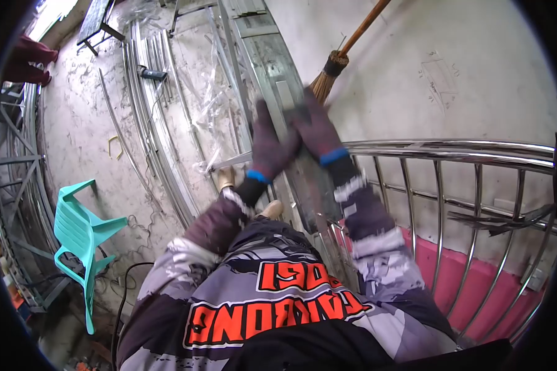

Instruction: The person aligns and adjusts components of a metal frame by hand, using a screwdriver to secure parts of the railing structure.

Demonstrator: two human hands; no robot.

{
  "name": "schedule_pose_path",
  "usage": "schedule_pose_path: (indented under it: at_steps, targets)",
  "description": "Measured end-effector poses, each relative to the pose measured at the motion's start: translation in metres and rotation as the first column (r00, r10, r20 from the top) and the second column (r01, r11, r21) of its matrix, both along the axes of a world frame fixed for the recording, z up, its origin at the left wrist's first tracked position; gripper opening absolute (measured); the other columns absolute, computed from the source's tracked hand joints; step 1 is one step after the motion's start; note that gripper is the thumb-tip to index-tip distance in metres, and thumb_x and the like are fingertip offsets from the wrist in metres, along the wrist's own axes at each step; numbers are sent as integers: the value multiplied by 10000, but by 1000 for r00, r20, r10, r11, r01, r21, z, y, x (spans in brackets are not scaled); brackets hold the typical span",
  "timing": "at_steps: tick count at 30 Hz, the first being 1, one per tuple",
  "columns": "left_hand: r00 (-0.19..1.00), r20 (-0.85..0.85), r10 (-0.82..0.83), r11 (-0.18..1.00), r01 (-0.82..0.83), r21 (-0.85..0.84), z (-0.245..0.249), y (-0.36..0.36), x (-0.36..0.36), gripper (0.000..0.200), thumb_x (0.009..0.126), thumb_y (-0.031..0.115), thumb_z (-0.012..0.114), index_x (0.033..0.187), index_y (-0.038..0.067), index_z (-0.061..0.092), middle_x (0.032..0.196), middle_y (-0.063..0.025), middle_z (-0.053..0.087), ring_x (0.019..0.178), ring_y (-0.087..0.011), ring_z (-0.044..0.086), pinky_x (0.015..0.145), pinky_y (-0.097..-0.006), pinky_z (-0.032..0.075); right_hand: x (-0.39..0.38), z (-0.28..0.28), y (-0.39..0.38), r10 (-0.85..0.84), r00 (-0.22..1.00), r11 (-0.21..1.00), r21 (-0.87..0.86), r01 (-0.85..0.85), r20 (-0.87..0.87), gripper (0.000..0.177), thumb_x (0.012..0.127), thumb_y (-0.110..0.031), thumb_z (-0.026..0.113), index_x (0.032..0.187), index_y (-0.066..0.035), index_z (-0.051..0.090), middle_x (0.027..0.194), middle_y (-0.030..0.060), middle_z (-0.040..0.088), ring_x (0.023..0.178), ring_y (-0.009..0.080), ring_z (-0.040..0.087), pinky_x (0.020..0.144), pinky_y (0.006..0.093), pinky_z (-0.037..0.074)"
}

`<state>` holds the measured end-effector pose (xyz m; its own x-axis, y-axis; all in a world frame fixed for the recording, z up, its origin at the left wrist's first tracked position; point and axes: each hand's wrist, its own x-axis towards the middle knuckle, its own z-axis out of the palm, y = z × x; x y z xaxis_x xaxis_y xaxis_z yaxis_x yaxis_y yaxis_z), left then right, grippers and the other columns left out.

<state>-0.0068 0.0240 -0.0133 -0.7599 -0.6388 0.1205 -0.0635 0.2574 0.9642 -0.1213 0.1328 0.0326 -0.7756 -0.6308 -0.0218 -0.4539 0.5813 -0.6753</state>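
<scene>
Both my hands wear dark gloves with blue cuffs and are held close together over a long, narrow metal-topped bench (269, 59). My left hand (272, 145) has its fingers stretched forward, with nothing seen in it. Beside it, my right hand (320, 131) is also stretched out and bare of any object, its inner edge right at the left hand. Motion smears the fingertips of both. A pale rectangular piece (283, 94) lies on the bench top just ahead of them.
Shiny metal railing (439, 151) stands at the right, by the wall. A broom (333, 71) leans behind the bench. On the left floor lie long metal tubes (143, 117), a power tool (152, 73) and a turquoise plastic chair (80, 226). Another person's legs (28, 62) show at upper left.
</scene>
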Motion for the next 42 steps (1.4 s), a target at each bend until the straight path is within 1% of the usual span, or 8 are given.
schedule_pose_path:
  at_steps: [11,22,24,26,30,35,37,42]
  targets:
    - [996,-88,16,986,-31,-166,-9,6,4,1059,917,401,777,1721,16,205,1283,-326,596,1157,-509,615,997,-579,509,9,19,-5,27,999,999,-28,-26,38,835,922,-289,773,1643,-40,433,1290,291,679,1303,431,619,1119,493,491]
    - [1000,7,21,995,-20,-99,-3,-49,-41,1260,865,585,832,1742,63,92,1648,-355,398,1446,-489,531,1129,-482,514,-44,20,-53,-33,987,999,48,25,155,834,928,-416,708,1666,-162,416,1393,365,629,1283,518,631,1103,527,521]
    - [987,122,-101,965,68,254,24,-1,11,1164,901,496,812,1723,10,146,1653,-356,370,1470,-517,484,1191,-506,462,6,13,5,125,987,990,-50,-131,-101,628,1016,-324,642,1602,-133,521,1350,256,685,1297,466,625,1072,531,505]
    - [996,-76,-45,991,35,-133,-7,51,49,1093,908,425,797,1696,-42,201,1644,-352,374,1507,-530,422,1254,-555,372,62,1,69,44,994,999,24,-42,-102,655,1029,-272,639,1648,-147,465,1488,270,560,1416,436,545,1159,492,479]
    - [988,13,-155,978,155,-140,8,67,85,1062,884,362,796,1685,-56,238,1644,-351,381,1550,-511,357,1280,-589,295,105,31,95,-35,999,993,115,37,-20,663,1026,-243,619,1659,-141,448,1539,281,510,1410,461,545,1171,498,478]
    - [997,-50,-60,988,53,-143,-15,-15,-7,1208,876,435,839,1737,34,92,1461,-329,550,1305,-495,586,1133,-553,475,4,3,5,203,932,979,73,-190,-299,517,1016,-234,642,1520,-128,598,1559,225,538,1294,462,599,1101,501,526]
    - [996,-24,-88,994,86,-62,-10,-70,-52,1298,851,566,854,1728,4,80,1680,-335,378,1537,-445,439,1224,-437,424,-53,12,-55,270,960,957,131,-259,-69,271,988,-199,646,1224,-105,741,1652,169,490,1292,471,598,1116,468,529]
    - [990,39,-133,991,134,-2,4,-97,-64,1328,864,664,821,1711,-47,86,1712,-331,319,1555,-425,424,1245,-426,397,-60,33,-83,144,988,986,91,-139,-59,406,1065,-334,562,1406,-153,688,1573,254,540,1266,496,619,1136,491,507]
